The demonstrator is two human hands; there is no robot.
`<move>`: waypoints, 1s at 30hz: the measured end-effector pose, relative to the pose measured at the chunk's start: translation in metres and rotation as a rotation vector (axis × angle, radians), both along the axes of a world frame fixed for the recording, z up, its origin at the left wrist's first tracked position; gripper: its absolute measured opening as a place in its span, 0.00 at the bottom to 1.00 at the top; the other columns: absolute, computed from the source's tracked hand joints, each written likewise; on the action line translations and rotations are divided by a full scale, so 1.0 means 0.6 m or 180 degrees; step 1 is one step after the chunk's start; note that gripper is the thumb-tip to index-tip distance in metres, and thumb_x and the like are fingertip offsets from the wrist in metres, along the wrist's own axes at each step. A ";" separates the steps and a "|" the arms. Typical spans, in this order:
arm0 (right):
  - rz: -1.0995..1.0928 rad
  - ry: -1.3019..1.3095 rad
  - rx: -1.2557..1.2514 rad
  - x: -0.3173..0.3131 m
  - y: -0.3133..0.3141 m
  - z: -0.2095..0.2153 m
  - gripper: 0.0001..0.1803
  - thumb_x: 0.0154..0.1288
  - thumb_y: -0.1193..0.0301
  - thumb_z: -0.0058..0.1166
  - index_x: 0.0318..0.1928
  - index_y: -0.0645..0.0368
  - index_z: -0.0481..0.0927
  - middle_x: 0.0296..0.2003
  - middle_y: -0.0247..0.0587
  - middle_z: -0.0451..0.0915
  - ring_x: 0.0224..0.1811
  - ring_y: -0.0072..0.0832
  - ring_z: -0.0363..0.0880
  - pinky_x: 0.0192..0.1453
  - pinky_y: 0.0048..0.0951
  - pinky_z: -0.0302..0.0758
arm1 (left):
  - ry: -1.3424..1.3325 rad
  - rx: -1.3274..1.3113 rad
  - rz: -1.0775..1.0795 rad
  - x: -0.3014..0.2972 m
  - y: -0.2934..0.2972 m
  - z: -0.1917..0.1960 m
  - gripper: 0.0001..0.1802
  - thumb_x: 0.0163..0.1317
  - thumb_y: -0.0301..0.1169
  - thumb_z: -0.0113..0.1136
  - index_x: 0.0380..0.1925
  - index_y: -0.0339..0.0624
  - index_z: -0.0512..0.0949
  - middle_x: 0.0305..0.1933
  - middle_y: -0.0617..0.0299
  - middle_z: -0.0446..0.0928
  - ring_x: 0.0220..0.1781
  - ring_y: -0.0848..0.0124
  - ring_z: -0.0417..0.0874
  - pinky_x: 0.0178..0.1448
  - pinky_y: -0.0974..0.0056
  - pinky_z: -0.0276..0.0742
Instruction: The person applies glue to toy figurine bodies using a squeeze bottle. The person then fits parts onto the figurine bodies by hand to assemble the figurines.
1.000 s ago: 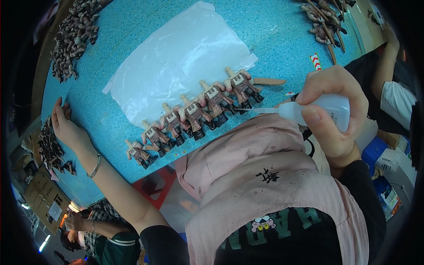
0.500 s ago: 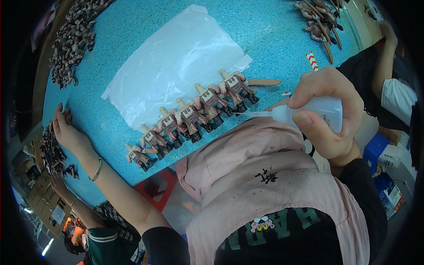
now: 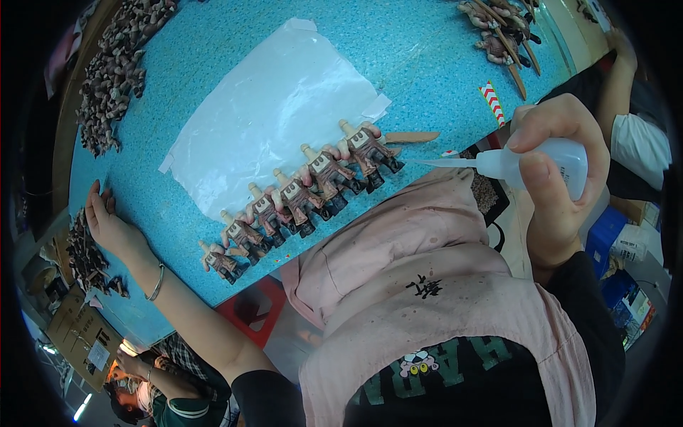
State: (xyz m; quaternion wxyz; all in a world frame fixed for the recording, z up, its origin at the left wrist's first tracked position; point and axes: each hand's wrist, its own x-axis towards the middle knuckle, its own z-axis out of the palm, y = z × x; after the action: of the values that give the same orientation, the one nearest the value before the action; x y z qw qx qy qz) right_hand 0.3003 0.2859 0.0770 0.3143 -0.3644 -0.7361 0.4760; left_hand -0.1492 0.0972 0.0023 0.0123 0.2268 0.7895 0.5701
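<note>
My right hand point(image 3: 560, 222) grips a small white squeeze bottle point(image 3: 568, 155) with a long, thin nozzle. Its tip points left, just past the feet of the rightmost figure. A slanting row of several small doll-like figures point(image 3: 329, 173), with pale neck pegs, brown-and-pink clothes and dark boots, lies along the lower edge of a white plastic sheet point(image 3: 263, 99). A flat brown strip point(image 3: 413, 136) lies beside the rightmost figure. At the table's left, my left hand point(image 3: 110, 222) rests with fingers stretched out, holding nothing, next to a pile of small dark parts point(image 3: 85, 245).
A heap of pale-and-brown parts point(image 3: 114, 78) covers the far left of the blue table point(image 3: 420, 64). More figures with brown sticks point(image 3: 501, 35) lie at the far right. A red stool point(image 3: 252, 309) stands below the table edge. Co-workers sit at lower left and right.
My right hand has drawn the bottle to the right, and its nozzle tip has left the figures' boots. A co-worker's hand has pulled back from the dark pile. The view has shifted slightly.
</note>
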 end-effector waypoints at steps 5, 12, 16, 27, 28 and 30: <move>0.0198 0.0025 0.0041 0.001 0.000 -0.005 0.16 0.57 0.61 0.59 0.32 0.63 0.75 0.29 0.35 0.70 0.30 0.22 0.67 0.34 0.23 0.62 | -0.0027 -0.0102 0.0047 0.006 0.000 0.004 0.15 0.72 0.33 0.47 0.48 0.36 0.78 0.50 0.62 0.76 0.49 0.73 0.75 0.54 0.68 0.68; 0.0395 0.0009 0.0197 0.000 0.007 -0.009 0.14 0.55 0.65 0.59 0.32 0.65 0.76 0.29 0.37 0.72 0.32 0.23 0.69 0.36 0.23 0.63 | -0.0020 -0.0114 0.0059 0.006 0.003 0.003 0.15 0.71 0.33 0.48 0.49 0.36 0.78 0.51 0.62 0.76 0.48 0.72 0.75 0.54 0.67 0.69; 0.0462 -0.0024 0.0115 0.001 0.008 -0.008 0.14 0.55 0.65 0.59 0.32 0.65 0.76 0.30 0.38 0.72 0.31 0.23 0.70 0.37 0.23 0.64 | -0.0030 -0.0083 0.0063 0.004 0.003 0.003 0.15 0.71 0.33 0.48 0.49 0.36 0.78 0.51 0.61 0.76 0.48 0.72 0.75 0.53 0.68 0.69; 0.0556 0.0002 0.0114 0.008 0.001 -0.008 0.15 0.55 0.63 0.60 0.33 0.64 0.77 0.29 0.38 0.73 0.31 0.23 0.70 0.37 0.23 0.64 | -0.0044 -0.0043 0.0037 0.002 -0.004 -0.001 0.15 0.72 0.34 0.48 0.48 0.37 0.78 0.52 0.61 0.76 0.48 0.72 0.75 0.53 0.68 0.69; 0.0546 0.0000 0.0088 0.008 0.001 -0.009 0.16 0.55 0.63 0.60 0.33 0.64 0.76 0.29 0.38 0.73 0.31 0.23 0.70 0.36 0.23 0.64 | -0.0047 -0.0048 0.0040 0.003 -0.005 -0.001 0.15 0.72 0.34 0.48 0.49 0.37 0.78 0.52 0.61 0.76 0.48 0.73 0.75 0.53 0.67 0.69; 0.0535 -0.0001 0.0040 0.009 0.004 -0.015 0.16 0.55 0.63 0.60 0.32 0.64 0.76 0.29 0.38 0.72 0.31 0.23 0.70 0.36 0.23 0.64 | -0.0050 -0.0075 0.0043 0.005 -0.001 -0.002 0.15 0.72 0.34 0.48 0.49 0.37 0.78 0.52 0.61 0.76 0.48 0.73 0.75 0.53 0.67 0.69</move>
State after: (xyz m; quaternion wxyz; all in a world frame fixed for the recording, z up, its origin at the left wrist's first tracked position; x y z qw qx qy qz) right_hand 0.3055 0.2882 0.0681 0.2754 -0.2994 -0.7671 0.4960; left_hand -0.1462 0.0966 0.0008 0.0173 0.2167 0.7976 0.5626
